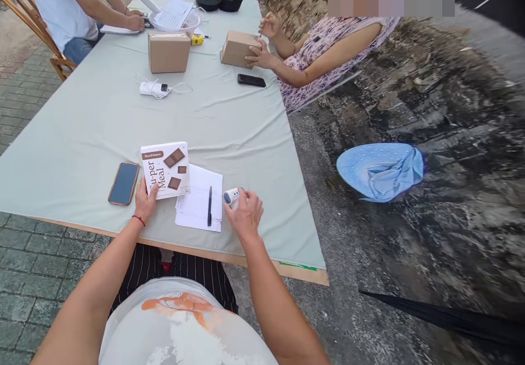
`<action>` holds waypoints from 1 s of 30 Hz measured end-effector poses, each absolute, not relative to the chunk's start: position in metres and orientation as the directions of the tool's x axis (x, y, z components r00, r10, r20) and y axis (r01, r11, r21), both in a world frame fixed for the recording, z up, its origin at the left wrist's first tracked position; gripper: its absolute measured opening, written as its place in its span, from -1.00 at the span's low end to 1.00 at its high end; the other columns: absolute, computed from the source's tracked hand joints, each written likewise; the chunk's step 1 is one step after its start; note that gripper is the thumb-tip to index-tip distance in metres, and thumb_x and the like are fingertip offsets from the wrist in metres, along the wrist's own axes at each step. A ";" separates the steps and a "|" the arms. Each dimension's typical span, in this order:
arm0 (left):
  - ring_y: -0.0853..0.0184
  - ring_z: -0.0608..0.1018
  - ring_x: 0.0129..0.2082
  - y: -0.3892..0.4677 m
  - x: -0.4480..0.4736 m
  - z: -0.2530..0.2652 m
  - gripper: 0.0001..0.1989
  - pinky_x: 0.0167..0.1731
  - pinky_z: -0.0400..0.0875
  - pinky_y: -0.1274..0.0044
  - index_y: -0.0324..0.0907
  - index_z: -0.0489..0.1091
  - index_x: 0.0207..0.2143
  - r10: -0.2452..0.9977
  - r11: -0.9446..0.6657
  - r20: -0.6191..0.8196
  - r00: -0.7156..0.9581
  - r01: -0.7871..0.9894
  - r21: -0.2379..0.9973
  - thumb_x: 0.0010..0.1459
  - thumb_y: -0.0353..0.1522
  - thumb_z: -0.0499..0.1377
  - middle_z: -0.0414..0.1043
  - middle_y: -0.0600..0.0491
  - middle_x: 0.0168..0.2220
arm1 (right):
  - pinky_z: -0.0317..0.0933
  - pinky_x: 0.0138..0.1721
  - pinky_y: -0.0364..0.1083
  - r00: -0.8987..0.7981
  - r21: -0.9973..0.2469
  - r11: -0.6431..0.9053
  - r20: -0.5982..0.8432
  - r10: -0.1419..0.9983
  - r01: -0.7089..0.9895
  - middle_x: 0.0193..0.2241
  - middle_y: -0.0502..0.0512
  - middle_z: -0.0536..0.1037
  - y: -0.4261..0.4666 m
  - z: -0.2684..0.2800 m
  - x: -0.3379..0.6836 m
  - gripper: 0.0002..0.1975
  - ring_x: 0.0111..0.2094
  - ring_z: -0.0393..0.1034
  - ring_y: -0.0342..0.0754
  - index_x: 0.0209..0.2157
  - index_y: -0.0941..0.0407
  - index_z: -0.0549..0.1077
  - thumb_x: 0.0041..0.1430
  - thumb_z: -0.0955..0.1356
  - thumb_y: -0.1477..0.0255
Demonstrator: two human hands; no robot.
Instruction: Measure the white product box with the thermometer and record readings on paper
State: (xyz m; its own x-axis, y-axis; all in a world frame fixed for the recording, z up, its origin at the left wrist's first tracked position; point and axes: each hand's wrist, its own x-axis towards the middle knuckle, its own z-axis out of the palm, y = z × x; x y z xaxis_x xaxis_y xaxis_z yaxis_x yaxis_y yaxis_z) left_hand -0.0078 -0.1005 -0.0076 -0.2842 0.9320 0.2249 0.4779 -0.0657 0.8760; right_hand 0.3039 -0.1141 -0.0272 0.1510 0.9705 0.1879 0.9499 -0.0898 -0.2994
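My left hand (145, 201) grips the lower left edge of a white box (167, 169) printed with brown chocolate squares and the word "Meal". The box is on the near part of the table, overlapping some printed papers (199, 190). A black pen (210, 205) lies across those papers. To their right, my right hand (247, 211) has its fingers closed around a small white and blue handheld device (232, 195) at the tabletop; its exact kind is not clear. A smartphone (123, 183) with an orange-brown rim rests left of the box.
Farther up the cloth-covered table (102, 119) are a cardboard box (168, 53), a white device with a cable (153, 88) and a black phone (251, 80). At right, another person's hands touch a second cardboard box (240, 48). A blue hat (379, 172) lies beyond the right edge.
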 end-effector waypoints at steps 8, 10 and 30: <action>0.10 0.45 -0.02 -0.101 -0.013 -0.018 -0.41 0.03 0.31 0.26 -0.15 0.30 0.15 0.936 -0.123 0.273 -0.221 0.523 0.843 0.28 0.05 -0.02 0.42 -0.14 -0.05 | 0.26 -0.17 0.06 0.323 -0.453 -0.370 -0.180 0.929 0.811 -0.12 0.32 0.46 -0.124 -0.044 0.326 -0.48 -0.12 0.40 0.18 0.05 0.14 0.38 0.11 0.33 0.17; 0.09 0.44 0.02 -0.102 -0.014 -0.021 -0.37 0.06 0.29 0.24 -0.16 0.26 0.19 0.939 -0.128 0.272 -0.211 0.518 0.846 0.27 0.06 -0.02 0.40 -0.15 -0.02 | 0.26 -0.17 0.06 0.398 -0.504 -0.452 -0.219 0.891 0.735 -0.13 0.32 0.48 -0.121 -0.036 0.320 -0.50 -0.12 0.41 0.19 0.01 0.14 0.42 0.07 0.33 0.18; 0.05 0.41 0.10 -0.106 -0.015 -0.030 -0.35 0.11 0.29 0.19 -0.20 0.22 0.22 0.936 -0.125 0.286 -0.206 0.566 0.815 0.29 0.05 -0.04 0.38 -0.20 0.03 | 0.05 -0.51 -0.13 -0.154 -0.919 -0.317 -0.287 0.946 -0.236 -0.56 -0.06 0.38 -0.079 0.063 0.163 -0.54 -0.53 0.15 -0.17 -0.41 0.10 0.45 -0.18 0.45 0.01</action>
State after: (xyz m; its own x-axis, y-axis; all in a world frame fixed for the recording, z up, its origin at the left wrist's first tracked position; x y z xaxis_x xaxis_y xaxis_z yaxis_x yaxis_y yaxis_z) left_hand -0.0146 -0.1062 -0.0301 -0.2061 0.9358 0.2859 0.5656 -0.1245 0.8152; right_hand 0.1633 -0.0791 0.0633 -0.1539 0.9456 -0.2867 -0.2363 -0.3170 -0.9185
